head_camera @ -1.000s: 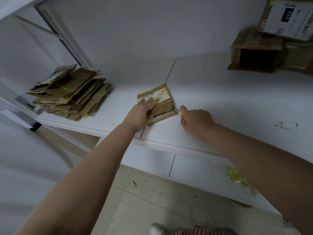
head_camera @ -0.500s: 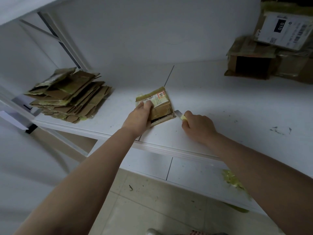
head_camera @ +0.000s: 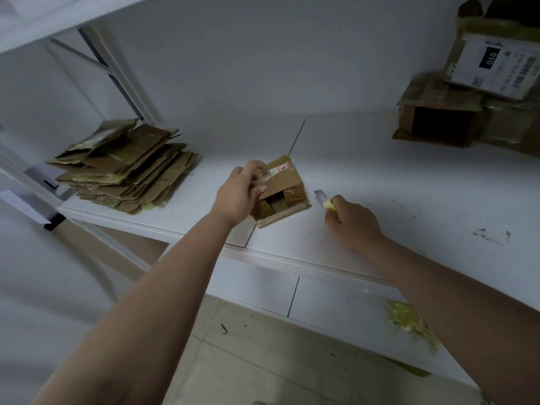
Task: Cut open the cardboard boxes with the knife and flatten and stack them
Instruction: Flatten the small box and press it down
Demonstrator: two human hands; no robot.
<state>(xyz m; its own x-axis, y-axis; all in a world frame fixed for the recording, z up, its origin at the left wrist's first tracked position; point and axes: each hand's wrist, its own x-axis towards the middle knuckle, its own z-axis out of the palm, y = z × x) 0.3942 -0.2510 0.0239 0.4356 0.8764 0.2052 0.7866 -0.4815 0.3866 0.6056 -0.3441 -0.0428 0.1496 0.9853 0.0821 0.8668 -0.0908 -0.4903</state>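
Item 1, small cardboard box (head_camera: 279,190): lies on the white bench (head_camera: 394,200), near its front edge, over the seam between two panels. The near side gapes open, flaps loose, a dark hollow showing inside; a printed label sits on the top face. Judged cut through on this side, not yet flattened

Item 2, left hand (head_camera: 241,192): fingers curled over the box's top left edge, thumb against the near side, pinching the top panel. Held so, presumably, to lift or pull the panel apart and steady the box clear of the blade

Item 3, right hand (head_camera: 352,222): closed round the handle of the knife (head_camera: 324,199), knuckles resting low on the bench. The short blade points up and left toward the box but stands just beside it, not touching; likely drawn aside so the other hand can work the flaps safely

Item 4, stack of flattened cardboard (head_camera: 125,168): at the left end of the bench, well apart from the box; sheets lie roughly squared, some with yellow-green tape. The destination for item 1, by judgement

Item 5, uncut boxes (head_camera: 473,97): piled at the far right against the wall, one bearing a white shipping label; kept apart from finished stock, awaiting their turn
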